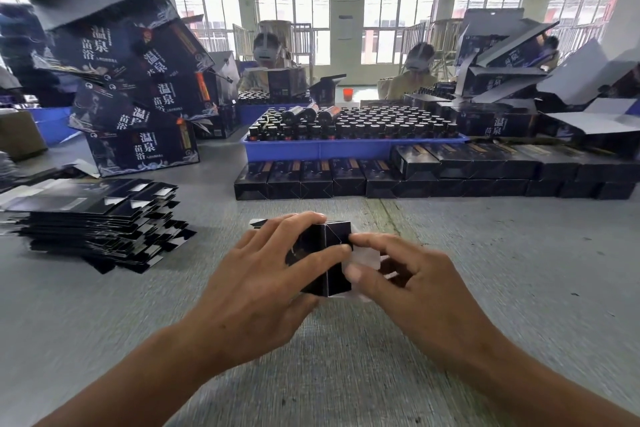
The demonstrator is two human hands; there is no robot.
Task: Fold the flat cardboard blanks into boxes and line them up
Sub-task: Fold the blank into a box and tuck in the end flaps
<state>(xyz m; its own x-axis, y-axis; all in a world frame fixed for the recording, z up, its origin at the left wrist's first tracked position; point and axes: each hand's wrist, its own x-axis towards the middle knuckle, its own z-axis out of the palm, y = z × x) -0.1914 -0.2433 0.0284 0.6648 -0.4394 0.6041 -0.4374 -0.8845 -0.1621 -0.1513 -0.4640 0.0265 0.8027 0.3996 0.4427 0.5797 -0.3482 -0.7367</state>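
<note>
Box (323, 258) inside left hand (263, 282) grip

On the table (485, 253), the half-folded box (323, 258) sits front and centre between both hands, the left hand (263, 274) on its left side, the right hand (412, 274) at its right end. A stack of flat blanks (93, 218) lies to the left. Behind the box runs a row of folded boxes (415, 177), and behind that a tray (346, 149) with bottles (363, 123) in it.
</note>
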